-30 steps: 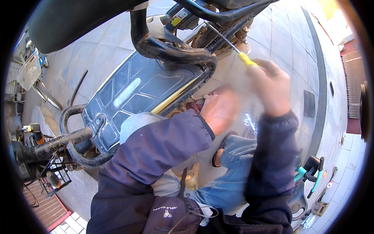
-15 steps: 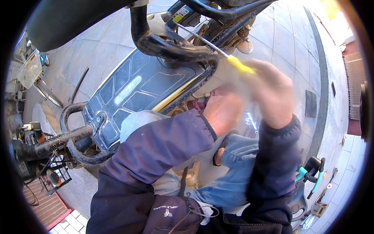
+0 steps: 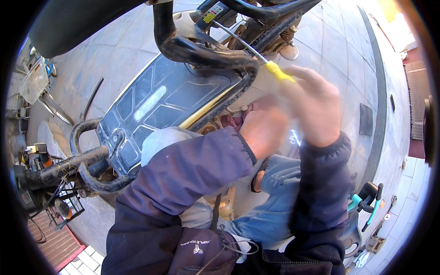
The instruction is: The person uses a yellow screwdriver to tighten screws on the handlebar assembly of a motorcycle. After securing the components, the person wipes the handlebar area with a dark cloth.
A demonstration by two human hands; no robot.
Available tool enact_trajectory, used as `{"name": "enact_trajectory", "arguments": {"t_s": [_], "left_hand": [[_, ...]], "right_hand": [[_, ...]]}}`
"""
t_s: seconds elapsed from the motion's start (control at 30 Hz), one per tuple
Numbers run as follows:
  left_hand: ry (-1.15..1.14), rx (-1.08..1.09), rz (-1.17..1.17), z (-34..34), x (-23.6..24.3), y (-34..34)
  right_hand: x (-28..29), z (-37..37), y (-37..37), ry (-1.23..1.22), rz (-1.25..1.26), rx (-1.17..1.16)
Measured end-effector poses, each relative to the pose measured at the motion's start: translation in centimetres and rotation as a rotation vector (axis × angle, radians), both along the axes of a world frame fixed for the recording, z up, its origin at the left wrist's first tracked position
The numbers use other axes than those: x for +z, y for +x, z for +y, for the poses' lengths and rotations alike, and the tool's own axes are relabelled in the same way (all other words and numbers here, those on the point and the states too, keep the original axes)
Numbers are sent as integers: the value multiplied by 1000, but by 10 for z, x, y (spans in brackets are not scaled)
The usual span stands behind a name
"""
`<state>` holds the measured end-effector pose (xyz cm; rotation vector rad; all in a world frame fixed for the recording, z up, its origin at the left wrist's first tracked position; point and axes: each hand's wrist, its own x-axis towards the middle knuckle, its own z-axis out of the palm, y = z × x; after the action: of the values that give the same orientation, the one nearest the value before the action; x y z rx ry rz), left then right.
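My right hand [image 3: 316, 107] is closed round the yellow handle of a long screwdriver [image 3: 276, 71]. Its thin metal shaft slants up and left, across the black tubes of a scooter-like vehicle's frame [image 3: 201, 55], its far end near a labelled black part. Whether the tip touches anything cannot be made out. My left hand [image 3: 263, 128] sits just left of and below the right, its back showing and its fingers smeared and partly hidden. Beside it lies a dark red cloth [image 3: 233, 121], and the vehicle's black footboard [image 3: 160, 98] stretches off to the left.
A few shiny metal tools [image 3: 294, 137] lie on the paved floor below my hands. At the left stand handlebars [image 3: 46, 174] and a bicycle wheel [image 3: 57, 109]. A dark strip [image 3: 93, 98] and a flat dark piece [image 3: 365, 120] rest on the floor. A teal-and-black object [image 3: 366, 204] stands lower right.
The screwdriver and my right hand have shifted slightly, with the shaft's far end a little up and to the right. My left hand stays in nearly the same place.
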<state>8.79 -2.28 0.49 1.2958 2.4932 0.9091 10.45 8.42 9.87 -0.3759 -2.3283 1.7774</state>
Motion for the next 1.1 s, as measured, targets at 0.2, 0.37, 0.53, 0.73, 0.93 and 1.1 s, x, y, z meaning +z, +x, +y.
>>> {"name": "enact_trajectory", "arguments": {"t_s": [0.2, 0.37, 0.53, 0.73, 0.93, 1.1], "left_hand": [[25, 32, -63, 1, -2, 1], [123, 59, -21, 3, -8, 4], [73, 22, 3, 3, -7, 2], [68, -1, 10, 0, -4, 2], [42, 2, -32, 1, -5, 3], [116, 2, -4, 2, -8, 5]], "right_hand": [[-12, 1, 0, 104, 57, 10], [-16, -2, 2, 256, 105, 25], [-16, -6, -1, 266, 84, -12], [-15, -2, -5, 266, 69, 16], [-8, 4, -2, 113, 21, 15], [-2, 8, -5, 94, -23, 98]]}}
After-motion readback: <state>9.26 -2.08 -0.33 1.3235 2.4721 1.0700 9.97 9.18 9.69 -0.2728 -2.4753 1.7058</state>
